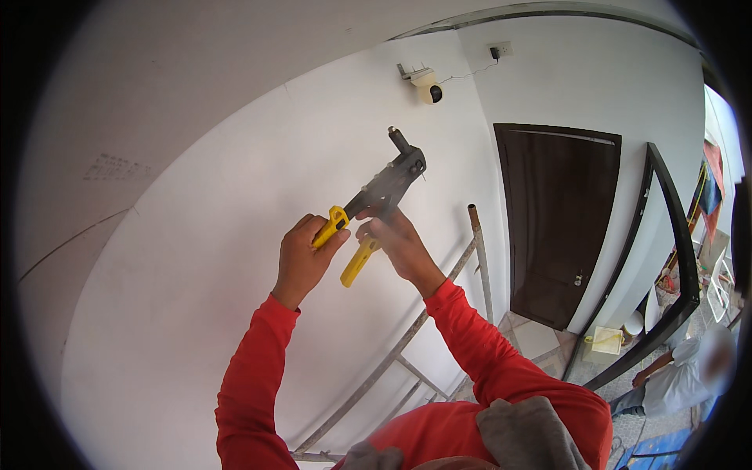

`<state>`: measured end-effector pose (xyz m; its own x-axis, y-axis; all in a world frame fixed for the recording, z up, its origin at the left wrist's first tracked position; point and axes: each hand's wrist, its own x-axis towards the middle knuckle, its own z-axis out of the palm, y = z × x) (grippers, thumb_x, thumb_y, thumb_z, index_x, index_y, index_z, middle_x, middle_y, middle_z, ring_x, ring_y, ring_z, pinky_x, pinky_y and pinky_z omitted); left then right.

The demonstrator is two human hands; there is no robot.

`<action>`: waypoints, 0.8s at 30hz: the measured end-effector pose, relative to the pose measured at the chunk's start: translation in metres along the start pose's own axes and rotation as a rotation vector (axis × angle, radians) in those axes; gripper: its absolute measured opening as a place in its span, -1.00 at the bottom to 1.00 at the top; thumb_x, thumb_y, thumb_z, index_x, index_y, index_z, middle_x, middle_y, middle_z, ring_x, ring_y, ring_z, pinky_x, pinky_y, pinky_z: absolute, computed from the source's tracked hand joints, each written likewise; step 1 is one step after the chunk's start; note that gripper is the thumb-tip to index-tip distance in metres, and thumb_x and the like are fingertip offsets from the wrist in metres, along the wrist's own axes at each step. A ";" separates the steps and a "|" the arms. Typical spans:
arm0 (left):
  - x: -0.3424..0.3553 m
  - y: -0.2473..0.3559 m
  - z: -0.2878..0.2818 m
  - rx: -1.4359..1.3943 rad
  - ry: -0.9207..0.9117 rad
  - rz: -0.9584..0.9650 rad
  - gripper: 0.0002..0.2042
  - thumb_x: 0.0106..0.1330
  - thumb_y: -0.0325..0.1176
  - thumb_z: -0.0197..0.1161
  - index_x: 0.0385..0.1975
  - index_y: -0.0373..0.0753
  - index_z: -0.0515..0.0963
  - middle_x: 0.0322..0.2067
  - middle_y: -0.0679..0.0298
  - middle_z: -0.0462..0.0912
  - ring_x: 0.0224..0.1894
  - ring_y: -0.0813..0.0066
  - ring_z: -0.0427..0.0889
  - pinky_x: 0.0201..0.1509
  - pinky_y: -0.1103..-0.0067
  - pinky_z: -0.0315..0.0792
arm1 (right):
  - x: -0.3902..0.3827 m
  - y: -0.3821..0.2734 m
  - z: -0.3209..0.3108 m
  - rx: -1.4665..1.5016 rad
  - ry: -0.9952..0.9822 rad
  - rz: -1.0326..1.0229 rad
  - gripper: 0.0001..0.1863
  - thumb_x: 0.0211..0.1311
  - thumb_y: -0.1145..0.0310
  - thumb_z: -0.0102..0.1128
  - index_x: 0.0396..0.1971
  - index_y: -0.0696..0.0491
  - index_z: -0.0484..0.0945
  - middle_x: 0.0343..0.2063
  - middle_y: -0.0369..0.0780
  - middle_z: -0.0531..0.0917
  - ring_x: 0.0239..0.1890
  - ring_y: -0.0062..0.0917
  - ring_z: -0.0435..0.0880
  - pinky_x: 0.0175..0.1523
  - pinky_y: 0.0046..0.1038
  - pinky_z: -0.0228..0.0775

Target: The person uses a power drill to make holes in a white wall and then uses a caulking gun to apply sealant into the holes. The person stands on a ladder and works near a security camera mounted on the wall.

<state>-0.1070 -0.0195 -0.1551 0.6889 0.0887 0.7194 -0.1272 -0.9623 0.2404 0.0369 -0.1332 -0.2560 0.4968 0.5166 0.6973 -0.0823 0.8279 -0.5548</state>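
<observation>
A hand riveter (390, 176) with a dark metal body and two yellow-gripped handles is held up before the white wall, its nose pointing up. My left hand (304, 254) is closed around the upper yellow grip, the thumb lying along it. Close to where the handles meet the body, my right hand (398, 239) is closed on the tool, slightly blurred, its fingers bent around the lower handle. The second yellow grip (361, 262) sticks out below that hand, spread apart from the first. Whether a rivet sits in the nose is too small to tell.
A metal scaffold frame (407, 337) stands below my arms. On the wall above is a white camera (428, 88), wired to an outlet (501, 48). To the right are a dark door (556, 227), a black frame (680, 258), a bucket (603, 341) and another person (681, 380) on the floor below.
</observation>
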 end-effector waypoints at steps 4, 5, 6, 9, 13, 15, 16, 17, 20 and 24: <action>-0.014 0.004 0.021 0.029 -0.019 -0.149 -0.75 0.37 -0.26 0.36 -0.32 -0.35 0.55 -0.44 0.23 0.53 -0.49 0.37 0.50 -0.38 0.46 0.40 | 0.012 0.007 0.022 0.139 0.109 0.059 -0.48 0.58 0.18 -0.01 0.39 0.08 0.21 0.22 -0.18 0.47 0.09 -0.41 0.58 0.22 -0.26 0.44; -0.020 0.003 0.024 -0.016 0.031 -0.070 -0.76 0.38 -0.27 0.36 -0.29 -0.34 0.55 -0.40 0.22 0.54 -0.46 0.38 0.51 -0.36 0.47 0.41 | 0.012 0.008 0.024 0.194 0.114 0.074 -0.51 0.60 0.15 -0.04 0.36 0.09 0.26 0.20 -0.16 0.50 0.12 -0.39 0.58 0.25 -0.24 0.44; -0.027 0.001 0.028 -0.036 0.055 -0.060 -0.77 0.38 -0.27 0.35 -0.26 -0.32 0.54 -0.37 0.22 0.55 -0.43 0.38 0.53 -0.35 0.47 0.42 | 0.011 0.009 0.025 0.218 0.128 0.080 -0.52 0.60 0.16 -0.04 0.34 0.09 0.28 0.18 -0.15 0.51 0.13 -0.39 0.58 0.25 -0.24 0.44; -0.081 -0.011 0.034 -0.105 0.105 -0.092 -0.66 0.32 -0.37 0.36 0.05 -0.24 0.47 -0.13 0.24 0.53 -0.13 0.42 0.54 -0.19 0.48 0.44 | -0.003 0.014 0.021 0.291 0.164 0.112 -0.58 0.60 0.19 -0.03 0.26 0.12 0.35 0.03 -0.16 0.61 0.10 -0.40 0.61 0.22 -0.28 0.48; -0.243 -0.036 0.031 -0.151 -0.274 -0.342 -0.72 0.29 -0.45 0.36 -0.02 -0.25 0.53 -0.33 0.23 0.64 -0.40 0.38 0.61 -0.30 0.51 0.52 | -0.033 0.020 -0.001 0.194 0.204 0.138 -0.62 0.59 0.24 -0.02 0.23 0.13 0.36 -0.09 -0.21 0.65 -0.01 -0.44 0.67 0.14 -0.31 0.55; -0.347 -0.041 0.027 -0.130 -0.437 -0.703 -0.77 0.34 -0.31 0.33 -0.10 -0.27 0.55 -0.36 0.20 0.69 -0.33 0.24 0.72 -0.24 0.42 0.59 | -0.046 0.023 -0.013 0.168 0.225 0.146 -0.63 0.60 0.23 -0.02 0.21 0.13 0.36 -0.10 -0.20 0.65 -0.01 -0.43 0.67 0.14 -0.31 0.55; -0.392 -0.046 0.021 -0.035 -0.634 -0.804 -0.70 0.38 -0.17 0.29 -0.08 -0.25 0.55 -0.33 0.19 0.71 -0.29 0.15 0.74 -0.19 0.31 0.60 | -0.051 0.025 -0.018 0.150 0.275 0.160 -0.64 0.60 0.23 -0.02 0.20 0.13 0.36 -0.11 -0.20 0.65 -0.02 -0.43 0.68 0.14 -0.31 0.55; -0.433 -0.053 0.018 0.046 -0.873 -0.618 -0.70 0.35 -0.10 0.30 -0.14 -0.20 0.63 -0.32 0.18 0.72 -0.28 0.13 0.74 -0.16 0.30 0.60 | -0.055 0.027 -0.021 0.156 0.277 0.172 -0.65 0.60 0.22 -0.02 0.19 0.12 0.37 -0.13 -0.21 0.65 -0.02 -0.43 0.68 0.13 -0.33 0.55; -0.496 -0.078 0.035 0.047 -1.069 -0.326 -0.69 0.32 -0.03 0.32 -0.22 -0.14 0.70 -0.32 0.18 0.74 -0.27 0.12 0.75 -0.13 0.30 0.60 | -0.063 0.033 -0.025 0.153 0.288 0.155 -0.65 0.60 0.23 -0.02 0.18 0.12 0.36 -0.14 -0.22 0.65 -0.02 -0.42 0.68 0.12 -0.33 0.56; -0.492 -0.106 0.076 0.159 -1.073 -0.573 -0.70 0.31 -0.03 0.32 -0.22 -0.14 0.71 -0.32 0.18 0.74 -0.26 0.13 0.75 -0.13 0.31 0.60 | -0.066 0.035 -0.022 0.141 0.272 0.180 -0.61 0.56 0.10 0.04 0.10 0.11 0.35 -0.17 -0.25 0.60 -0.01 -0.44 0.62 0.12 -0.34 0.47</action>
<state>-0.3781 0.0197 -0.5837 0.8645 0.3251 -0.3833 0.4243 -0.8808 0.2099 0.0203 -0.1428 -0.3318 0.6736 0.5957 0.4375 -0.2986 0.7608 -0.5762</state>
